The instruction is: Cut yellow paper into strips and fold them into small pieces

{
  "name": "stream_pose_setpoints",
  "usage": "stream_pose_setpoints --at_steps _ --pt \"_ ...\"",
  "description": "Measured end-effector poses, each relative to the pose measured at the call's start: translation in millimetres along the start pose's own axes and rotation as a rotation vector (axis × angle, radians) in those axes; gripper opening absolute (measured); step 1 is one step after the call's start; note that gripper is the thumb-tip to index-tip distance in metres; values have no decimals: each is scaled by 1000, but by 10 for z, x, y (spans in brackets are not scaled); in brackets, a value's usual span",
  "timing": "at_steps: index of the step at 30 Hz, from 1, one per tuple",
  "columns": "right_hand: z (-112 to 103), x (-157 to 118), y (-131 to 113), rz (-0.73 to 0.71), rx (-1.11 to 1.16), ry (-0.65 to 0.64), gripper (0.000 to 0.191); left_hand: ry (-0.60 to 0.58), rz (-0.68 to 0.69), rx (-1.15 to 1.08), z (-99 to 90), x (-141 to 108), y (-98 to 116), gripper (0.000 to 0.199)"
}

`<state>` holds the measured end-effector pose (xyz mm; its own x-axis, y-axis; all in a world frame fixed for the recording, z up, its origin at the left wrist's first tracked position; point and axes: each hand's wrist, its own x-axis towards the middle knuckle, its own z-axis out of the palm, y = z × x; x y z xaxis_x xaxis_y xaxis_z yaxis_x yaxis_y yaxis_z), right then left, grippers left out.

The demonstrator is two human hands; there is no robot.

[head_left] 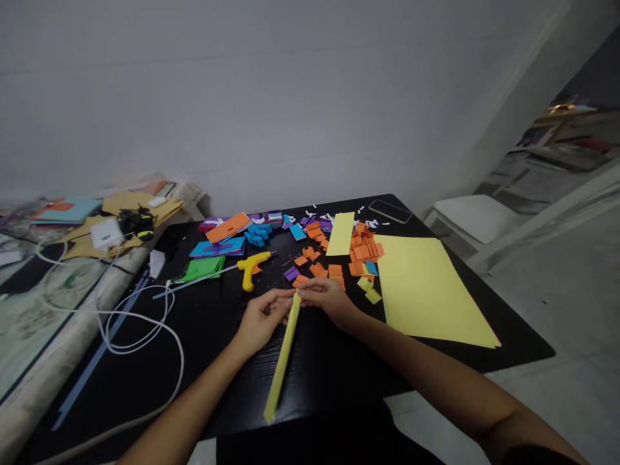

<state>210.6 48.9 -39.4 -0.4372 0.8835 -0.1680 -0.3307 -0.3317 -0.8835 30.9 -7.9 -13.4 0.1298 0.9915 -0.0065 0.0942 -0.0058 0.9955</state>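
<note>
A long, narrow yellow paper strip (282,365) slants toward me over the black table. Both hands pinch its far end: my left hand (261,318) from the left, my right hand (329,298) from the right, fingertips almost meeting. Just beyond them lie small folded orange paper pieces (336,271) and a purple piece (291,274). A yellow glue gun (252,268) rests ahead of my left hand. Two small yellow folded pieces (372,296) sit right of my right hand, near a stack of large yellow sheets (431,284).
White cables (140,316) loop over the table's left side. Colored paper stacks (220,248) and a yellow card (341,234) lie farther back, with a phone (390,210) at the far right corner. A white chair (477,218) stands to the right; a cluttered glass surface (39,323) adjoins at left.
</note>
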Motion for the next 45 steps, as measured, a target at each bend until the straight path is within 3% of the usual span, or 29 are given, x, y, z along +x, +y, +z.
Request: stream_pose_setpoints --at_steps 15,19,27,34,45 --pt "101 -64 -65 32 -78 -48 36 -7 -9 -164 59 35 -40 36" --pt "92 -47 -2 63 -59 -65 38 28 1 -143 62 30 -24 40" --pt "83 -47 -38 58 6 -92 33 -30 -6 -100 34 9 65 43" --pt "58 -37 -46 128 85 -117 37 44 20 -24 -13 12 56 34" --pt "56 -35 -49 165 96 -126 36 66 75 35 -26 10 28 27"
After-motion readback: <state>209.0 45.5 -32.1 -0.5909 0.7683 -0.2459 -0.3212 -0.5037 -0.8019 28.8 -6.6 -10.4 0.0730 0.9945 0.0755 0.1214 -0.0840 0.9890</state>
